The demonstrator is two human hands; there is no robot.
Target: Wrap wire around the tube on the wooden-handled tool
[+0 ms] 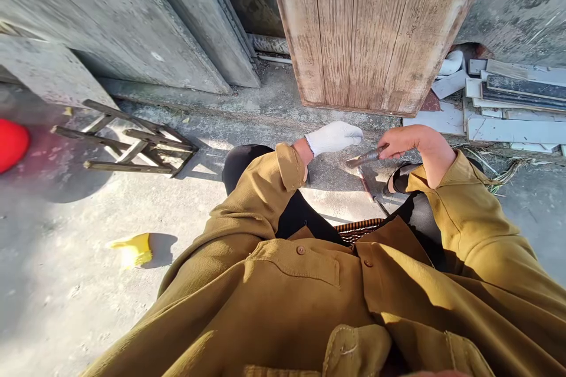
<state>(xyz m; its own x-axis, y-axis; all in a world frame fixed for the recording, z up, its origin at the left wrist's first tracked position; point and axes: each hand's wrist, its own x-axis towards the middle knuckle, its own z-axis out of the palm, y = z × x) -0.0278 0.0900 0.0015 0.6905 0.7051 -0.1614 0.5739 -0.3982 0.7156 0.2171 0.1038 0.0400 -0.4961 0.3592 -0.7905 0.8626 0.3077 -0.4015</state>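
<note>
My left hand (pixel 335 137), in a white knitted glove, is above the concrete ground in front of a brown wooden panel (pixel 354 35). Its fingers are curled together, and whatever may be in them is hidden. Ungloved, my right hand (pixel 400 142) grips a short hand tool (pixel 368 157) with a dark greyish handle. The tool's flat, pale end points left, below the gloved fingertips; whether it is a brush or a scraper I cannot tell. A thin reddish-and-dark rod-like tool (pixel 366 185) lies between my feet.
Leaning against the wall are grey boards (pixel 132 17). On the left lie an overturned wooden stool (pixel 132 144), a red rounded object (pixel 12 144) and a yellow object (pixel 132 249). Stacked tile or board strips (pixel 517 128) are at right. A woven seat edge (pixel 358 227) shows beneath me.
</note>
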